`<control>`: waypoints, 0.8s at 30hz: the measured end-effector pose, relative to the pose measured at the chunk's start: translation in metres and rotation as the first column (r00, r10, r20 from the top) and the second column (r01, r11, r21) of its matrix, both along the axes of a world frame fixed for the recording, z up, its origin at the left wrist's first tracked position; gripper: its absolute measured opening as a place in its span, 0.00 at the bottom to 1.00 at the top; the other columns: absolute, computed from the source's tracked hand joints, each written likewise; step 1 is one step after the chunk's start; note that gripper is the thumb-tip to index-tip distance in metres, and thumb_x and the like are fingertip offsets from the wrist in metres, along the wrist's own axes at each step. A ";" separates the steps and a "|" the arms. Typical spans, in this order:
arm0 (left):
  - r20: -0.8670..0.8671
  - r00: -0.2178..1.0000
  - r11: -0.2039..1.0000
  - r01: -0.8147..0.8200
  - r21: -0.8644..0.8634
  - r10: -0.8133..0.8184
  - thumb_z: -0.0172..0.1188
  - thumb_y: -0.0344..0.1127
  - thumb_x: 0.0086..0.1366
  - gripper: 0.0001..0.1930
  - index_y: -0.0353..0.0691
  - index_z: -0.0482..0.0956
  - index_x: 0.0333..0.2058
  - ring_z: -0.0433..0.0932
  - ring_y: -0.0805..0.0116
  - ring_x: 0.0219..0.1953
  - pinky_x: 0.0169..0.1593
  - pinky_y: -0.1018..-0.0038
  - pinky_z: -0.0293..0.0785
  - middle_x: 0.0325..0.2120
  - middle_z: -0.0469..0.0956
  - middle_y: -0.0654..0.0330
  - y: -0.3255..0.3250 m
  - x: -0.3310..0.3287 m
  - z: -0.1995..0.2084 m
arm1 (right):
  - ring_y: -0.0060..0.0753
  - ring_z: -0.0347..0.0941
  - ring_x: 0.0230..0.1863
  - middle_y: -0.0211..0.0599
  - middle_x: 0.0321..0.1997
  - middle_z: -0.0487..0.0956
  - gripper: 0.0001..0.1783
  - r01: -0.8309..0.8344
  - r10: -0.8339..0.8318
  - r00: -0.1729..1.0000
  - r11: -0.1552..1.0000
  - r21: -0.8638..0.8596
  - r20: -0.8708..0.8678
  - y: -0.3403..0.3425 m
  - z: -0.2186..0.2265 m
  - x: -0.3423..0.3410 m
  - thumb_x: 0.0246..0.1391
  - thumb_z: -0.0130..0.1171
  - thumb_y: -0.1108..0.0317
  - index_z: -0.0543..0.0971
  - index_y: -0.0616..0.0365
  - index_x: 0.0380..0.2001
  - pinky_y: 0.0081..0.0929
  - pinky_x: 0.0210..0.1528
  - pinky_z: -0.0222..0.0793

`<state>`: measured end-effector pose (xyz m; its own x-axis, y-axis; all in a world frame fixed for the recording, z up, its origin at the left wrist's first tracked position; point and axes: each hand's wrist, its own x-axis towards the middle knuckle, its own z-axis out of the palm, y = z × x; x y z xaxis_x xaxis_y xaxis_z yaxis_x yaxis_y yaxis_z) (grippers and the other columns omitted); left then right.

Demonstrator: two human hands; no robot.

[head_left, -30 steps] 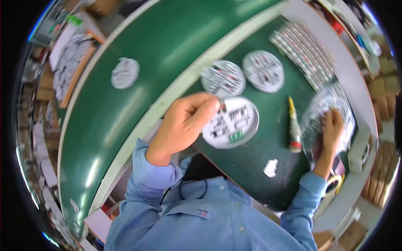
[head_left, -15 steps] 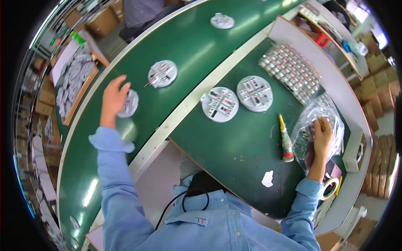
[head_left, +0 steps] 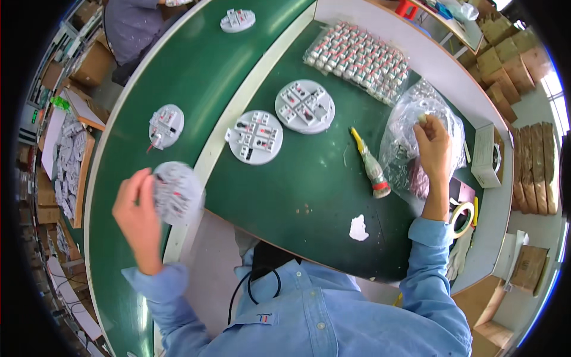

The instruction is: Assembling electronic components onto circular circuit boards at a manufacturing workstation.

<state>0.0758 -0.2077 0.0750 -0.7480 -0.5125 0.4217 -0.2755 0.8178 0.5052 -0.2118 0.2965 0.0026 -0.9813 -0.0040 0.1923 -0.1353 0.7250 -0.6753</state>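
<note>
A round white plate with raised parts on its face (head_left: 178, 193), smeared by motion, is held at its left edge by the fingers of my left hand (head_left: 137, 205), above the inner edge of the green belt. My right hand (head_left: 434, 146) is over a clear plastic bag (head_left: 392, 134). Its thumb and fingers are pinched around something small and pale, too small to name. On the green table lie two more round plates, one (head_left: 256, 138) near the belt's rail and another (head_left: 305, 106) beyond it, both carrying white blocks in a cross pattern.
A brush with a yellow handle (head_left: 370, 163) lies left of the bag. Behind it rests a bagged pack of small parts in rows (head_left: 360, 59). Further plates (head_left: 166, 126) (head_left: 237, 20) sit on the belt. A tape roll (head_left: 461, 218) and white box (head_left: 488, 157) stand at right.
My left hand has taken hold of a plate from the belt and brought it nearer to me. My right hand has come up slightly from the bag, fingers pinched. The view has turned rightward.
</note>
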 end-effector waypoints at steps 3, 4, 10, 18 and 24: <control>-0.077 0.987 0.986 0.147 0.083 -0.141 0.66 0.23 0.72 0.07 0.32 0.88 0.46 0.86 0.57 0.38 0.43 0.64 0.81 0.38 0.86 0.50 0.105 -0.030 -0.022 | 0.19 0.81 0.42 0.30 0.41 0.88 0.14 -0.068 0.068 0.996 0.998 -0.014 0.057 -0.006 0.019 0.020 0.66 0.70 0.73 0.85 0.65 0.53 0.22 0.48 0.77; -0.120 0.973 0.970 0.214 0.119 -0.199 0.67 0.22 0.71 0.07 0.32 0.88 0.46 0.86 0.56 0.38 0.43 0.63 0.81 0.38 0.86 0.50 0.128 -0.038 -0.038 | 0.19 0.81 0.42 0.30 0.42 0.88 0.13 -0.108 0.113 0.990 0.992 -0.070 0.084 -0.008 0.026 0.025 0.65 0.70 0.74 0.85 0.64 0.52 0.22 0.48 0.77; -0.087 0.960 0.904 0.281 0.322 -0.267 0.69 0.22 0.70 0.11 0.34 0.87 0.50 0.86 0.52 0.41 0.46 0.61 0.83 0.45 0.85 0.51 0.179 -0.046 -0.078 | 0.31 0.87 0.41 0.40 0.41 0.90 0.10 -0.401 0.434 0.897 0.880 -0.254 0.087 -0.083 0.039 0.114 0.59 0.75 0.74 0.87 0.63 0.43 0.29 0.45 0.81; 0.005 0.889 0.862 0.443 0.246 -0.458 0.80 0.34 0.60 0.38 0.35 0.74 0.67 0.76 0.43 0.64 0.66 0.54 0.73 0.64 0.77 0.47 0.175 -0.048 -0.073 | 0.44 0.84 0.45 0.40 0.46 0.89 0.15 -0.730 0.707 0.680 0.677 -0.093 -0.195 -0.123 -0.003 0.132 0.50 0.79 0.78 0.87 0.58 0.42 0.36 0.50 0.82; 0.135 0.835 0.842 0.510 0.177 -0.534 0.84 0.47 0.53 0.52 0.33 0.68 0.73 0.68 0.39 0.73 0.73 0.48 0.64 0.70 0.72 0.45 0.172 -0.053 -0.073 | 0.45 0.82 0.50 0.37 0.50 0.88 0.18 -0.748 0.729 0.637 0.663 0.029 -0.251 -0.130 -0.007 0.133 0.43 0.78 0.77 0.87 0.57 0.40 0.39 0.51 0.82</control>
